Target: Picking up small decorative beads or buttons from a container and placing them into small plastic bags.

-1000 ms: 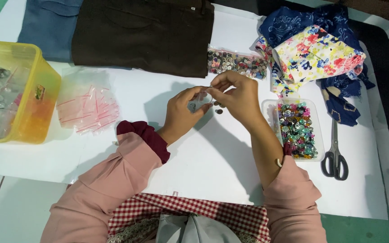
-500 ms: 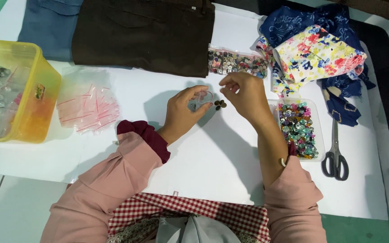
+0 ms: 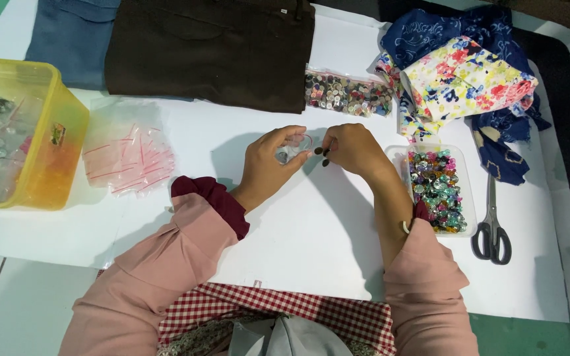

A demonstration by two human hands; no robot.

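Observation:
My left hand (image 3: 270, 160) holds a small clear zip bag (image 3: 293, 150) above the white table (image 3: 311, 224). My right hand (image 3: 353, 148) pinches a few dark buttons (image 3: 322, 153) right beside the bag's mouth. Both hands meet over the middle of the table. Just right of my right wrist stands a clear tray of colourful buttons (image 3: 437, 188). A clear bag of mixed buttons (image 3: 348, 93) lies behind my hands.
A yellow plastic box (image 3: 28, 142) with dark buttons stands at the left, a pile of small zip bags (image 3: 130, 155) beside it. Folded brown cloth (image 3: 212, 49) and blue denim (image 3: 70, 36) lie at the back, floral fabrics (image 3: 463, 72) at back right, scissors (image 3: 491, 221) at right.
Both hands have come slightly lower and closer to me. My right hand has moved the dark buttons to the mouth of the small bag.

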